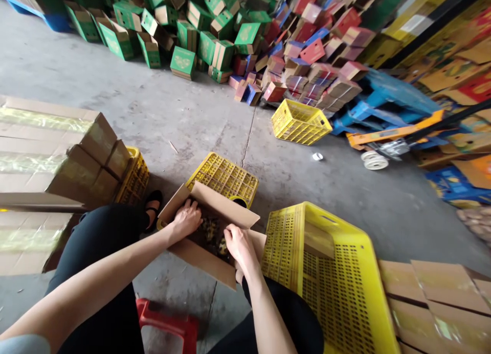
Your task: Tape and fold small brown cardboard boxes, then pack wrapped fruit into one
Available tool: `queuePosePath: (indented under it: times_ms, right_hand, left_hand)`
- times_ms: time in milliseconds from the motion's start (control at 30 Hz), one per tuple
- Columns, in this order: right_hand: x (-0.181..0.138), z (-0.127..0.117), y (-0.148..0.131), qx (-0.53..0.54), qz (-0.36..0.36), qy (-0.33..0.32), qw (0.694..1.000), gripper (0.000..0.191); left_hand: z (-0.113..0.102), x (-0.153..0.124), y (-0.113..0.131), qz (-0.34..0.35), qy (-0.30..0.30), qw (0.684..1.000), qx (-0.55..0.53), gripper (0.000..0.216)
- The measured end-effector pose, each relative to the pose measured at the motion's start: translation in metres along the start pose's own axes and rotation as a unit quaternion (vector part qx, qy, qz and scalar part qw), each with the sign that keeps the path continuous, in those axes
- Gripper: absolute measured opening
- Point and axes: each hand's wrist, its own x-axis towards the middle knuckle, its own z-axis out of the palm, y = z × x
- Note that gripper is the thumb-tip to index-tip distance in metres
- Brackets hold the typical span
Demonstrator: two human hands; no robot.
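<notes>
Apparently the likeliest trouble is at the flaps: your open cardboard box (pixel 226 206) sits between your knees with its flaps splayed, and a wrist brushing one could fold it in or drag the box askew. Your left hand (pixel 187 220) reaches inside at the left end, fingers curled down; your right hand (pixel 238 244) is bent over the right end, fingers drawn close together. Whether either grip has hold of anything, you can't tell from here, since fingertips and shadow hide it. The dark, yellow-flecked contents (pixel 210 228) lie in the box between your hands, too blurred to name; pressing hard there might crush or scatter them.

Watch the right side: the large yellow crate (pixel 284 241) stands just beside the box, leaving your elbow little sideways room. Beyond the box, the low yellow crate (pixel 220 172) and the dark round opening (pixel 240 202) by its near edge crowd a forward push. On the left, your knee and the taped carton stack (pixel 46 154) hem you in. Open concrete floor (pixel 215 124) lies farther ahead, so lifting upward seems the freest way out.
</notes>
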Motion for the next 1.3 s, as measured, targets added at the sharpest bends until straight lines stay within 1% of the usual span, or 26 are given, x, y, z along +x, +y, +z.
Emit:
queuePosePath:
  times_ms: [67,100,200,233,333,433,533,600,633,667,700,767,800,833,867,900,1000,1067,1100,1167,1233,1300]
  right_hand:
    - [-0.003,0.001,0.004,-0.033,-0.005,0.003,0.999,0.029]
    - [-0.004,0.005,0.004,-0.053,-0.008,-0.008,0.999,0.031]
    - [-0.004,0.021,-0.003,-0.107,-0.002,-0.052,0.993,0.049]
    - [-0.003,0.027,-0.006,-0.115,0.004,-0.060,0.992,0.051]
    - [-0.003,0.033,-0.014,-0.113,0.017,-0.066,0.991,0.044]
    - [-0.007,0.022,-0.012,-0.109,0.014,-0.060,0.992,0.041]
    - [-0.015,0.001,0.001,-0.080,-0.007,-0.027,0.996,0.044]
    - [-0.020,-0.014,0.013,0.047,-0.035,0.032,0.998,0.038]
    - [-0.022,-0.020,0.018,0.119,-0.045,0.037,0.991,0.036]
    - [-0.024,-0.024,0.023,0.187,-0.054,0.044,0.980,0.038]
    - [-0.026,-0.028,0.026,0.248,-0.060,0.048,0.966,0.040]
    - [-0.030,-0.032,0.029,0.344,-0.067,0.053,0.935,0.048]
    - [-0.031,-0.032,0.028,0.382,-0.069,0.054,0.920,0.051]
    - [-0.032,-0.033,0.028,0.415,-0.070,0.054,0.905,0.054]
    - [-0.033,-0.034,0.027,0.446,-0.069,0.053,0.891,0.056]
    - [-0.034,-0.034,0.026,0.475,-0.066,0.053,0.876,0.057]
    - [-0.034,-0.037,0.026,0.547,-0.048,0.083,0.832,0.060]
    - [-0.034,-0.038,0.027,0.574,-0.030,0.107,0.811,0.058]
    - [-0.034,-0.038,0.028,0.579,-0.020,0.114,0.807,0.056]
    - [-0.033,-0.036,0.029,0.578,-0.004,0.111,0.809,0.052]
    - [-0.031,-0.031,0.031,0.562,-0.002,0.097,0.821,0.045]
    - [-0.028,-0.026,0.034,0.536,-0.010,0.097,0.839,0.039]
  left_hand:
    - [-0.004,0.000,0.000,0.001,0.002,1.000,0.002,0.026]
    - [-0.005,-0.002,0.001,0.005,0.001,1.000,0.001,0.025]
    - [-0.006,-0.006,0.008,0.025,-0.005,1.000,-0.004,0.024]
    - [-0.006,-0.007,0.010,0.031,-0.006,0.999,-0.006,0.024]
    - [-0.005,-0.009,0.014,0.046,-0.009,0.999,-0.019,0.025]
    - [-0.004,-0.009,0.013,0.058,-0.006,0.997,-0.058,0.024]
    - [-0.005,-0.008,0.011,0.059,0.005,0.994,-0.089,0.028]
    - [-0.010,-0.007,0.010,0.053,0.007,0.987,-0.149,0.032]
    - [-0.013,-0.006,0.011,0.048,0.000,0.977,-0.207,0.033]
    - [-0.016,-0.007,0.012,0.045,-0.016,0.958,-0.283,0.036]
    - [-0.020,-0.008,0.015,0.043,-0.042,0.927,-0.371,0.039]
    - [-0.027,-0.011,0.020,0.047,-0.113,0.838,-0.532,0.047]
    - [-0.029,-0.013,0.023,0.051,-0.146,0.794,-0.588,0.052]
    - [-0.031,-0.014,0.026,0.053,-0.170,0.757,-0.629,0.057]
    - [-0.031,-0.015,0.029,0.053,-0.183,0.731,-0.655,0.061]
    - [-0.031,-0.015,0.031,0.050,-0.187,0.714,-0.673,0.064]
    - [-0.028,-0.012,0.034,0.047,-0.173,0.688,-0.703,0.063]
    - [-0.025,-0.009,0.034,0.052,-0.161,0.684,-0.710,0.060]
    - [-0.024,-0.008,0.035,0.054,-0.157,0.684,-0.710,0.059]
    - [-0.023,-0.007,0.035,0.059,-0.156,0.685,-0.709,0.059]
    - [-0.020,-0.007,0.036,0.061,-0.164,0.682,-0.710,0.059]
    - [-0.018,-0.007,0.037,0.060,-0.170,0.675,-0.715,0.060]
